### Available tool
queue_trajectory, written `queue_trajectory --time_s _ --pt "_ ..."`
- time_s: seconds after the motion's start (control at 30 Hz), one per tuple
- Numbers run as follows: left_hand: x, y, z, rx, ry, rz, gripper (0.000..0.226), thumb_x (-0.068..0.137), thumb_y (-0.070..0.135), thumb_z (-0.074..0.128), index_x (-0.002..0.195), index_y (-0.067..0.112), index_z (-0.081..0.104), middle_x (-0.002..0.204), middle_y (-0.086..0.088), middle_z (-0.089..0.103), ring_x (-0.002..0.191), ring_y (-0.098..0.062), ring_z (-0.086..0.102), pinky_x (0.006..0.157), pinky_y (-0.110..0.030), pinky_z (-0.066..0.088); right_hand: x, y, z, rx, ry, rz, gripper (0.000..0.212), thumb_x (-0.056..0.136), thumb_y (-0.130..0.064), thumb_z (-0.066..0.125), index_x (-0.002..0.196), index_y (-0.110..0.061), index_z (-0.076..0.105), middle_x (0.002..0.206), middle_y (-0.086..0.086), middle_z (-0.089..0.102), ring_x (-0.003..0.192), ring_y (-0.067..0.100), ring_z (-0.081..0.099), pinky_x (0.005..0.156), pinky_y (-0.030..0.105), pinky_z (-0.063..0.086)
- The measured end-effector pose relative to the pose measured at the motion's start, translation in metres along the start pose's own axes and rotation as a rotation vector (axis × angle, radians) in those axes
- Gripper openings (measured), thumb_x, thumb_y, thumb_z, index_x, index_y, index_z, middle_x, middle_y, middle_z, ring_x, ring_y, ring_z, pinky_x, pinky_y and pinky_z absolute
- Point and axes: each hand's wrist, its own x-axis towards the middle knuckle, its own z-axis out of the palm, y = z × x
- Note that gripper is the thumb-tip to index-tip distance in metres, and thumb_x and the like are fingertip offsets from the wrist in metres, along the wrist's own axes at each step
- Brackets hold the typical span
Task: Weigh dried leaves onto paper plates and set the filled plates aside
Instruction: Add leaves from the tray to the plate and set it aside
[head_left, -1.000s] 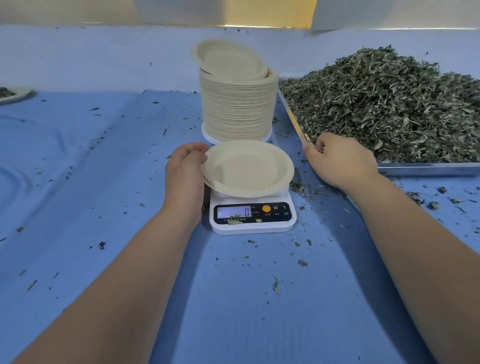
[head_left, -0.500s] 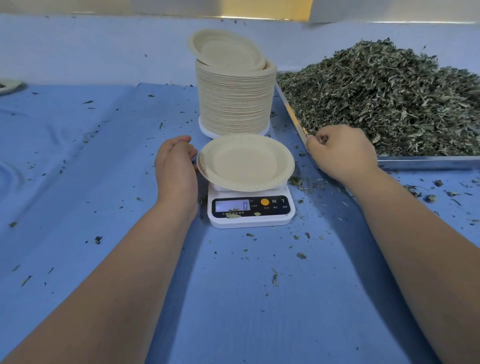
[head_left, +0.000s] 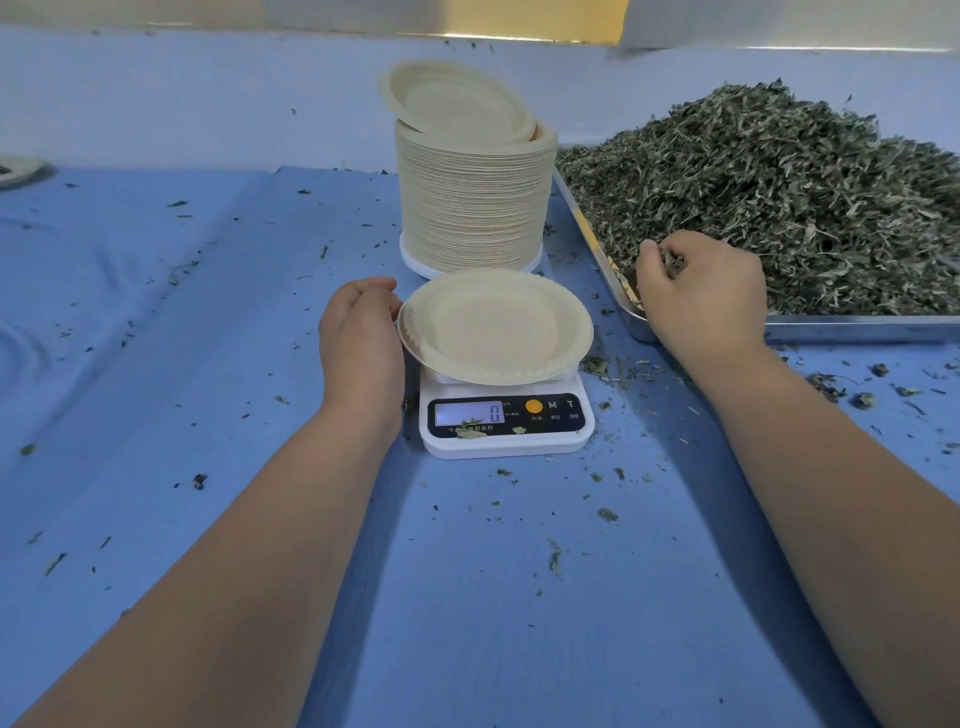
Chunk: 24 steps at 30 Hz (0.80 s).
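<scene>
Since the frame half a second earlier, the right hand (head_left: 701, 296) has advanced from the near rim of the steel tray (head_left: 857, 328) into the edge of the dried leaves (head_left: 779, 197). The left hand (head_left: 361, 338) has kept its station beside the paper plate (head_left: 493, 325).

The right fingers are curled closed on a tuft of leaves, some of it showing beside the thumb. The left fingers are curled at the plate's left rim; whether they pinch it or merely touch it cannot be told.

The plate sits empty on the digital kitchen scale (head_left: 506, 421), near and to the left of the right fingers. The display reads 0.

Step in hand, as I judge it: taking the first portion for this plate.

Next move: lift the tuft clear of the tray wall, carry it left over the plate's centre, and release it gradually while watching the display.
</scene>
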Motion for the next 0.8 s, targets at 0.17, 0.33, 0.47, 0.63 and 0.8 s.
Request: queue_trajectory --time_s 0.17,0.33,0.47,0.63,0.8 --pt "0.002 -0.005 -0.001 0.015 -0.013 0.039 0.031 0.073 0.032 0.049 0.093 0.031 0.072 0.064 0.027 0.064 0.067 0.007 0.063 0.083 -0.033 0.052 0.005 -0.005 -0.001 0.035 -0.004 0.048 0.044 0.1 -0.041 0.047 0.07 -0.011 0.059 0.049 0.007 0.047 0.043 0.027 0.042 0.046 0.029 0.03" --pt "0.004 -0.007 -0.001 0.016 -0.007 0.045 0.033 0.074 0.033 0.049 0.097 0.029 0.072 0.073 0.021 0.065 0.066 0.008 0.062 0.077 -0.029 0.051 0.019 -0.04 -0.008 0.107 0.002 -0.025 0.045 0.102 -0.038 0.048 0.071 -0.007 0.059 0.049 0.001 0.043 0.043 0.02 0.037 0.044 0.031 0.029" --pt "0.005 -0.008 -0.001 0.02 0.002 0.044 0.038 0.075 0.033 0.049 0.106 0.026 0.07 0.074 0.023 0.067 0.068 0.008 0.063 0.073 -0.027 0.049 0.019 -0.091 -0.013 0.297 -0.033 -0.167 0.04 0.099 -0.042 0.05 0.066 -0.02 0.056 0.054 -0.007 0.049 0.05 0.01 0.043 0.051 0.024 0.032" --pt "0.006 -0.008 0.001 0.011 0.002 0.042 0.038 0.073 0.03 0.049 0.106 0.023 0.068 0.066 0.025 0.065 0.063 0.005 0.062 0.062 -0.022 0.051 0.008 -0.129 -0.013 0.177 -0.595 -0.353 0.029 0.094 -0.054 0.058 0.092 -0.029 0.071 0.081 -0.014 0.069 0.078 0.003 0.062 0.076 0.03 0.055" --pt "0.006 -0.008 0.002 -0.01 -0.004 0.058 0.037 0.075 0.028 0.049 0.107 0.02 0.066 0.065 0.024 0.065 0.057 0.005 0.062 0.045 -0.015 0.047 0.017 -0.134 -0.015 0.089 -0.704 -0.404 0.036 0.095 -0.056 0.055 0.091 -0.025 0.073 0.085 -0.008 0.071 0.082 0.01 0.064 0.08 0.034 0.055"
